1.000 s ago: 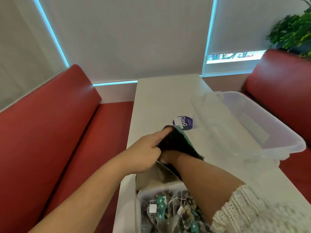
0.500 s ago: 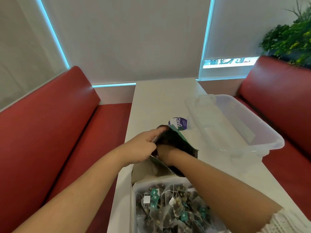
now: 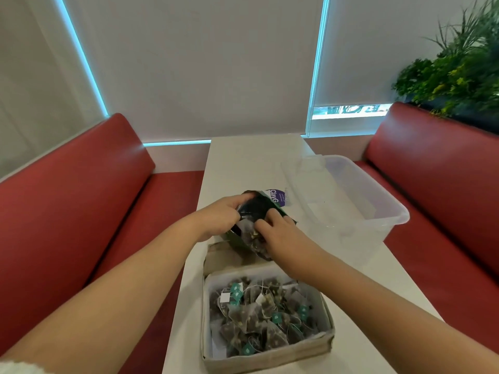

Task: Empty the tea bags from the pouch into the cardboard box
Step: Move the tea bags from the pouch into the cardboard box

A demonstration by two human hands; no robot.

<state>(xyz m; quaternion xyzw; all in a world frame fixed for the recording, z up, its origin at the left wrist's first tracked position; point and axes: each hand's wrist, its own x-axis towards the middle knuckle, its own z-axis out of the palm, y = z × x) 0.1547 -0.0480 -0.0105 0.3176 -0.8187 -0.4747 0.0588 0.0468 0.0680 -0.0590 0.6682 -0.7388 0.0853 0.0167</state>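
So there's a booth with two red padded benches (image 3: 67,201) facing each other, and a long white table (image 3: 243,163) running between them up to the window blinds. Bushy green plants (image 3: 453,76) sit behind the right bench.

On the right half of the table is a big clear plastic storage tub (image 3: 378,201), tilted a bit and hanging over the table's right edge.

At the near end is the open grey cardboard box (image 3: 310,346), white inside, with its far flap folded back flat on the table. It's already pretty full of mesh pyramid tea bags (image 3: 259,317) with little teal and white tags.

Just past that flap, the person is holding a dark green foil pouch (image 3: 256,209), mouth tipped toward the box, with a few tea bags showing at the opening. A round purple sticker (image 3: 278,197) peeks out right behind the pouch.

The left hand (image 3: 218,217) is curled tight around the pouch's upper left edge. The right hand (image 3: 280,233) has its fingers bent down onto the bags at the mouth, but I can't tell if it's actually gripping any.
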